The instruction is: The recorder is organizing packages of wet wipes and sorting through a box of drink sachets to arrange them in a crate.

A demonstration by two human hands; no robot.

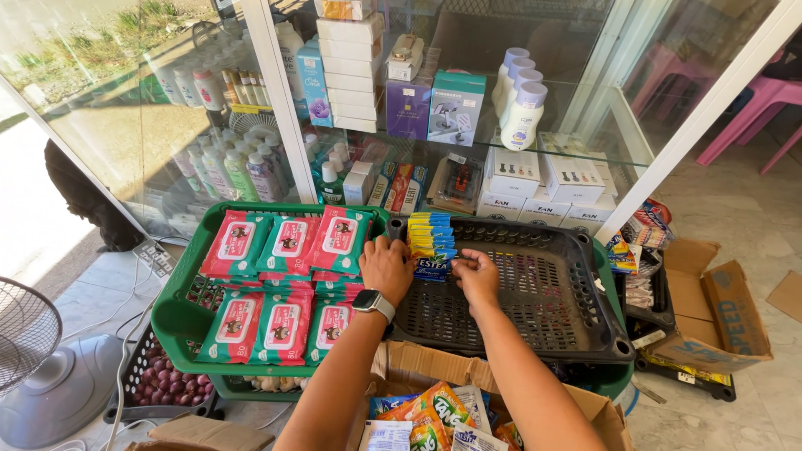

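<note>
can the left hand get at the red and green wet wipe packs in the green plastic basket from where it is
Probably yes: the left hand rests at the basket's edge beside the red and green wet wipe packs, with nothing covering them.

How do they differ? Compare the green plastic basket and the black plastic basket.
The green plastic basket is packed with red-and-green wipe packs; the black plastic basket holds only a stack of blue-and-yellow sachets in one corner. Both hands, left hand and right hand, work in the black one. Both are perforated.

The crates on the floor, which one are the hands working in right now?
The black perforated crate on the right. Both the left hand and right hand rest on blue sachets stacked in its corner; the green crate holds pink wipe packs.
</note>
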